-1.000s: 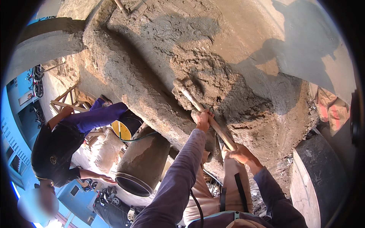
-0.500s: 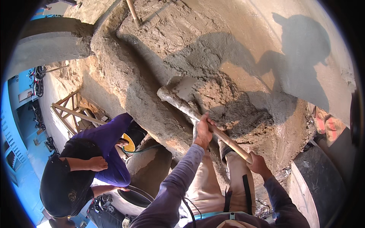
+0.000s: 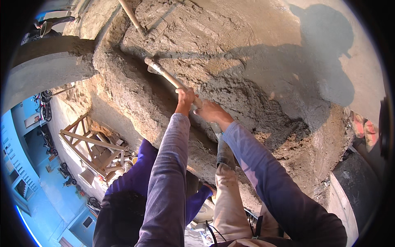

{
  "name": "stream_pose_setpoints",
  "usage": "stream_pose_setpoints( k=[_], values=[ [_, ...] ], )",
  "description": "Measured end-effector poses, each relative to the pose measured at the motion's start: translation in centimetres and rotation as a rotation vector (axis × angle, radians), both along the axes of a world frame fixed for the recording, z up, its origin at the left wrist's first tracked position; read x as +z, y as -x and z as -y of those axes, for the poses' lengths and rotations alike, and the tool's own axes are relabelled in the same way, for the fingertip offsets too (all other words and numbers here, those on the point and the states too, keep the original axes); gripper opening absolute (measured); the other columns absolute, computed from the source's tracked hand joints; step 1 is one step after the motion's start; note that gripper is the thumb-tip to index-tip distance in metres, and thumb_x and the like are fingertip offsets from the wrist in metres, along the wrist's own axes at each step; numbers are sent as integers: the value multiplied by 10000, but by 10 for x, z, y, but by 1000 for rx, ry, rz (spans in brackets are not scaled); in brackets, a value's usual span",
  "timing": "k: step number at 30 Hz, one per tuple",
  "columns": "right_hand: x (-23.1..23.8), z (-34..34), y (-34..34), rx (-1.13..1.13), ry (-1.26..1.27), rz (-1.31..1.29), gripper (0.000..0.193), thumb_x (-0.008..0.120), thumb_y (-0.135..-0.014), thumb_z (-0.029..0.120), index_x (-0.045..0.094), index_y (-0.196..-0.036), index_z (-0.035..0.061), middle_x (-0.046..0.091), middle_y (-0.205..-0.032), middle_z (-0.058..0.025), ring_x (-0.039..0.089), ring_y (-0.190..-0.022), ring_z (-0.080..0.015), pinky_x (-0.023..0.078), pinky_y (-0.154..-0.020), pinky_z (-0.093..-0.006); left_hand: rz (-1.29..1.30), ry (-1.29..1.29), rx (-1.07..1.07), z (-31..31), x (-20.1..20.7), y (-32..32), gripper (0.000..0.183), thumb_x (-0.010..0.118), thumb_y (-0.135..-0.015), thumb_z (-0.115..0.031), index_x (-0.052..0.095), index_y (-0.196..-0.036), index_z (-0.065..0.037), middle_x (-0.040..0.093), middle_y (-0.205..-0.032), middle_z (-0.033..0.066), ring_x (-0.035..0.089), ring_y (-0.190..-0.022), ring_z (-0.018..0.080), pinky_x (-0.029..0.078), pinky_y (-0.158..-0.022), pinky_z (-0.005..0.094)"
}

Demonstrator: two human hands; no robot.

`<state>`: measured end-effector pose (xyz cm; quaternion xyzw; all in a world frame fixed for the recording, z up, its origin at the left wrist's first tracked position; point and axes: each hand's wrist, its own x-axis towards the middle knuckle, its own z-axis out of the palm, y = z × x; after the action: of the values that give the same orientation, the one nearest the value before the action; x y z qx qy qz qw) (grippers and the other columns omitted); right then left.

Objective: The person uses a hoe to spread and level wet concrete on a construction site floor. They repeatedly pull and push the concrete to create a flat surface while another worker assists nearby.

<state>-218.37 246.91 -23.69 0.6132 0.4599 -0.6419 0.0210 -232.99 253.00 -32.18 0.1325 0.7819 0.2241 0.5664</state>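
Note:
A hoe with a pale wooden handle (image 3: 168, 77) reaches away from me to the upper left. Its mud-caked head is low over the grey wet mortar (image 3: 251, 82), with the blade partly hidden behind the handle end. My left hand (image 3: 186, 100) is wrapped round the middle of the handle. Close behind it, my right hand (image 3: 212, 113) grips the same handle nearer its end. Both my arms stretch forward. Farther off, a second hoe (image 3: 133, 18) touches the mortar; whoever holds it is out of sight.
A co-worker in purple trousers (image 3: 131, 173) is at lower left, partly behind my left arm. A wooden frame (image 3: 92, 144) stands beyond them. A concrete beam (image 3: 53, 68) crosses the upper left. A dark furrow (image 3: 162, 92) runs along the mortar's left side. Motorbikes (image 3: 45, 109) stand far left.
The hoe has swung forward to the upper left. My right hand has come up close to my left on the handle. The co-worker has shifted right, partly behind my left arm.

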Motion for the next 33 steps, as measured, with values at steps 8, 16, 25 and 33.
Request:
stream_pose_setpoints(
  k=[8,16,25,33],
  values=[
    [58,198,-145,34,-85,212,584,692,-934,487,556,-1211,-8,717,-1060,-260,701,-1016,-428,543,-867,-513,249,189,-169,189,22,-143,248,654,-988,-171,480,-1081,-20,632,-899,109,681,-771,249,571,-772,442],
    [184,461,-303,-67,76,348,475,771,-865,402,555,-1063,28,685,-824,-273,689,-817,-479,539,-687,-549,735,342,310,380,11,-259,328,650,-1018,-294,573,-795,-66,587,-695,59,588,-633,169,441,-592,392],
    [297,550,-376,50,16,637,282,755,-770,213,571,-943,89,672,-772,-203,684,-770,-448,545,-678,-531,910,630,510,435,150,-327,348,645,-1019,-357,459,-815,-145,456,-650,23,505,-600,212,512,-651,438],
    [298,237,-217,157,-532,206,349,798,-847,310,622,-966,34,666,-827,-208,670,-777,-433,525,-661,-502,651,-69,665,160,187,-109,297,674,-1004,-310,495,-822,-158,442,-660,-23,482,-578,149,485,-547,342]
  ],
)
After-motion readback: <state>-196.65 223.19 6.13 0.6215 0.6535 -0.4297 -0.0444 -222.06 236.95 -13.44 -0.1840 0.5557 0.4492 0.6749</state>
